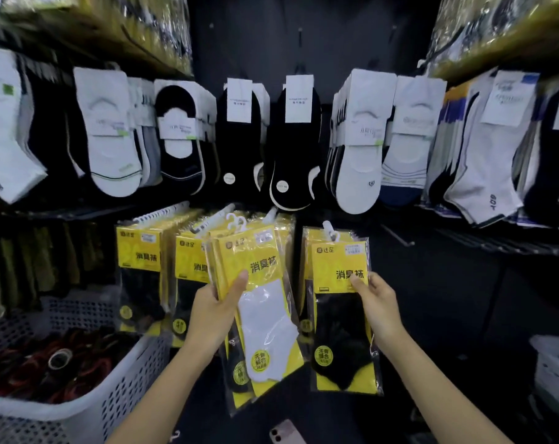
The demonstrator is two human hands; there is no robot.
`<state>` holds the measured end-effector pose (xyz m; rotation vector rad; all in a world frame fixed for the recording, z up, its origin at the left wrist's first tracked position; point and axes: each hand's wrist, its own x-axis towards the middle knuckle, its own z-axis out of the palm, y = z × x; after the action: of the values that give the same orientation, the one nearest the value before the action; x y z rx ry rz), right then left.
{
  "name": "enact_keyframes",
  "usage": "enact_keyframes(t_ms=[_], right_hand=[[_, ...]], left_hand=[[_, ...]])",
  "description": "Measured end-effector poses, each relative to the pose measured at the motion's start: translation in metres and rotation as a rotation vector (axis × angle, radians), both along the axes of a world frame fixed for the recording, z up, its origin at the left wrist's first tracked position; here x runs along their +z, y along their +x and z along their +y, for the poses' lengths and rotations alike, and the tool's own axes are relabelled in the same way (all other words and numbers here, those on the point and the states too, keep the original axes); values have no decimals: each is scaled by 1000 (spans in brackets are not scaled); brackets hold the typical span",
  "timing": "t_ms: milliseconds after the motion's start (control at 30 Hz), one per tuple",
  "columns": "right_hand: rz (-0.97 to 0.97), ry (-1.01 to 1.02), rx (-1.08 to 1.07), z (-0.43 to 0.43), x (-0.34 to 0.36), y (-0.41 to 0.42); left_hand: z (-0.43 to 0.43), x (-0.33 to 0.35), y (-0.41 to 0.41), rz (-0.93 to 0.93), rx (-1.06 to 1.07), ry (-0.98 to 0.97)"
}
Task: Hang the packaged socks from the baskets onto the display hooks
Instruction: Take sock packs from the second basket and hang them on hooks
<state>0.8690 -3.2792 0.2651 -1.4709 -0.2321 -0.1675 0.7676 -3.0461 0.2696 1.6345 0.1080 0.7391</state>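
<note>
Left hand gripped a stack of white-sock packs at centre frame; right hand pinched 1 black-sock pack just beside it.

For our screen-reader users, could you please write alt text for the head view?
A person's left hand holds a stack of yellow packs, white socks in front, while the right hand holds a black-sock pack in front of hanging packs. Carded socks hang above; a white basket sits lower left.
</note>
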Motion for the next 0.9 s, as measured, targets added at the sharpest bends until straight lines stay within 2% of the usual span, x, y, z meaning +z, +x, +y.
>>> enact_keyframes(t_ms=[200, 300, 400, 467, 533, 700, 767, 900], right_hand=[[95, 3, -58, 17, -9, 34], [176, -64, -227, 22, -20, 50], [266, -48, -412, 20, -30, 53], [256, -40, -450, 19, -37, 47], [194, -15, -350, 20, -37, 34], [37, -10, 84, 37, -15, -13], [6, -26, 151, 42, -8, -25], [1, 19, 156, 39, -6, -31]], left_hand=[[5, 6, 1, 15, 23, 13], [4, 2, 6, 27, 13, 17], [2, -1, 8, 37, 1, -8], [-1, -5, 8, 33, -16, -33], [-5, -8, 9, 36, -43, -39], [-21, -17, 18, 102, -128, -87], [-30, -18, 20, 99, -144, -78], [-38, -15, 23, 89, -206, -40]])
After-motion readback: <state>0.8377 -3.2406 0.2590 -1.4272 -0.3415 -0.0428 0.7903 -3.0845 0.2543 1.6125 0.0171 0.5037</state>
